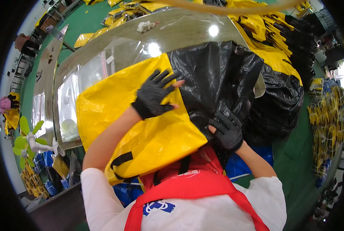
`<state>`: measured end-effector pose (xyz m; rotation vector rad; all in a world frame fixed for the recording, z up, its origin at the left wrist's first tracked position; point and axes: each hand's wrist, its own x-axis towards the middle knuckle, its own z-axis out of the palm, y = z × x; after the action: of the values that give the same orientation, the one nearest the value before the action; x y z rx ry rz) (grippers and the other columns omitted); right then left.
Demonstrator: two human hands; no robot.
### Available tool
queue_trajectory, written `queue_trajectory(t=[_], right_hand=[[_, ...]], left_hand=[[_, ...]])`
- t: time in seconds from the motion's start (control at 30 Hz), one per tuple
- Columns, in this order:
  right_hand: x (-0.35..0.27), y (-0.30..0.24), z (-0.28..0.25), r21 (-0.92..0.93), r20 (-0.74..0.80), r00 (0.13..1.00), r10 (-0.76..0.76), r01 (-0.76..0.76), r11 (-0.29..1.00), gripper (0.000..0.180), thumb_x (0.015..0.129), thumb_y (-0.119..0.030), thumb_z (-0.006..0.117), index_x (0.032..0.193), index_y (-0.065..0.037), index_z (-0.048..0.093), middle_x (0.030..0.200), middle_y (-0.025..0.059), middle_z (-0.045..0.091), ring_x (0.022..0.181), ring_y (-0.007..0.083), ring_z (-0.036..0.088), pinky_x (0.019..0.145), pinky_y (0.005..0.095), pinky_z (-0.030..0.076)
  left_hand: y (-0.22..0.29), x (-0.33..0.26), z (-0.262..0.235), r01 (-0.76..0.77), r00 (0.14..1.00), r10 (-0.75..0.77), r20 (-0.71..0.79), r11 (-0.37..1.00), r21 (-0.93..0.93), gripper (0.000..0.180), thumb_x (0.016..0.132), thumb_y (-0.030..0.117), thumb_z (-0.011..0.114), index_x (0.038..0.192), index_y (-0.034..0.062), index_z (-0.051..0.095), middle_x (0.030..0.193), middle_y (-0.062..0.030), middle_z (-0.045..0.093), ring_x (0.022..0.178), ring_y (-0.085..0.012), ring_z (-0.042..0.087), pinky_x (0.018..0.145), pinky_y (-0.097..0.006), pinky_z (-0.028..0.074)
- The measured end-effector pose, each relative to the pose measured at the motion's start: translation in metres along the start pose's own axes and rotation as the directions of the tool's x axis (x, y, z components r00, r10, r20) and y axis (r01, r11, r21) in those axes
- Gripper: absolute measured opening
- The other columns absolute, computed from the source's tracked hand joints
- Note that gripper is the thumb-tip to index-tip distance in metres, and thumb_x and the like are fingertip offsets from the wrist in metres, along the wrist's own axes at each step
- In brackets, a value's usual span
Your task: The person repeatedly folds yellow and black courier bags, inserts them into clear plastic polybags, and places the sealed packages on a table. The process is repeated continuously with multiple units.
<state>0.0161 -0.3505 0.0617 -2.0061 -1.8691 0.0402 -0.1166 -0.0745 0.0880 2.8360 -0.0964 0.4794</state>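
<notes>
A large sheet-like piece of glossy coated fabric, perhaps a bag, lies over the table's near edge. Its yellow part (114, 92) is on the left and its black part (214, 73) on the right. My left hand (154, 94), in a dark striped glove with bare thumb and fingertip, rests with spread fingers on the yellow near the colour seam. Flat on the black part, close to my body, is my gloved right hand (229, 130), also open. A black strap (122, 158) shows on the yellow's near edge. Neither hand grips anything.
Clear plastic bags (89, 71) lie on the table (179, 29), with a crumpled white scrap (146, 26) behind. More yellow-and-black pieces (274, 42) are heaped at the right. A green-bladed fan (30, 140) stands left. Two people (25, 44) are farther off at the left.
</notes>
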Motion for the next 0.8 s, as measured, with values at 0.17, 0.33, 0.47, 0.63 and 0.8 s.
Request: queue_trajectory(t=[0.17, 0.33, 0.47, 0.63, 0.8], right_hand=[[0.097, -0.021, -0.068, -0.081, 0.092, 0.964, -0.251, 0.259, 0.962, 0.021, 0.081, -0.020, 0.056, 0.095, -0.007, 0.064, 0.085, 0.0103, 0.063, 0.087, 0.0295, 0.060, 0.091, 0.0400, 0.044], [0.246, 0.038, -0.055, 0.032, 0.744, 0.668, -0.005, -0.029, 0.999, 0.040, 0.079, -0.037, 0.060, 0.109, -0.011, 0.061, 0.105, 0.0143, 0.063, 0.095, 0.0302, 0.059, 0.081, 0.0341, 0.048], [0.243, 0.135, 0.035, 0.368, 0.678, 0.703, -0.213, -0.074, 0.927, 0.066, 0.077, -0.041, 0.062, 0.135, -0.018, 0.038, 0.135, 0.0118, 0.043, 0.121, 0.0306, 0.043, 0.102, 0.0367, 0.032], [0.244, 0.139, 0.025, 0.293, 0.842, 0.532, -0.089, -0.312, 0.904, 0.059, 0.081, -0.041, 0.060, 0.129, -0.010, 0.046, 0.120, 0.0135, 0.057, 0.108, 0.0263, 0.054, 0.095, 0.0337, 0.039], [0.243, 0.117, 0.019, 0.243, 0.777, 0.628, 0.045, -0.364, 0.899, 0.045, 0.083, -0.043, 0.058, 0.107, -0.005, 0.062, 0.105, 0.0140, 0.064, 0.097, 0.0269, 0.059, 0.087, 0.0324, 0.044]], left_hand=[[-0.009, -0.005, 0.134, -0.286, 0.944, 0.318, -0.087, 0.921, 0.264, 0.062, 0.083, 0.054, 0.050, 0.132, 0.0173, 0.044, 0.140, -0.0174, 0.034, 0.132, -0.0364, 0.027, 0.106, -0.058, 0.014], [-0.003, -0.009, 0.085, -0.104, 0.988, 0.102, 0.118, 0.994, 0.015, 0.060, 0.084, 0.053, 0.049, 0.131, 0.0149, 0.045, 0.138, -0.0150, 0.038, 0.128, -0.0336, 0.032, 0.104, -0.052, 0.020], [-0.002, -0.055, 0.023, 0.049, 0.986, -0.024, 0.164, 0.988, -0.148, 0.060, 0.086, 0.053, 0.048, 0.130, 0.0131, 0.045, 0.136, -0.0130, 0.041, 0.126, -0.0313, 0.036, 0.103, -0.048, 0.024], [-0.006, -0.238, -0.064, 0.606, 0.793, -0.583, 0.179, 0.723, -0.331, 0.059, 0.087, 0.053, 0.046, 0.129, 0.0107, 0.046, 0.134, -0.0106, 0.045, 0.122, -0.0285, 0.041, 0.101, -0.042, 0.030], [0.037, -0.499, -0.019, 0.865, 0.237, -0.969, 0.067, 0.179, -0.469, 0.059, 0.089, 0.052, 0.045, 0.128, 0.0084, 0.047, 0.131, -0.0081, 0.048, 0.119, -0.0257, 0.046, 0.099, -0.036, 0.035]])
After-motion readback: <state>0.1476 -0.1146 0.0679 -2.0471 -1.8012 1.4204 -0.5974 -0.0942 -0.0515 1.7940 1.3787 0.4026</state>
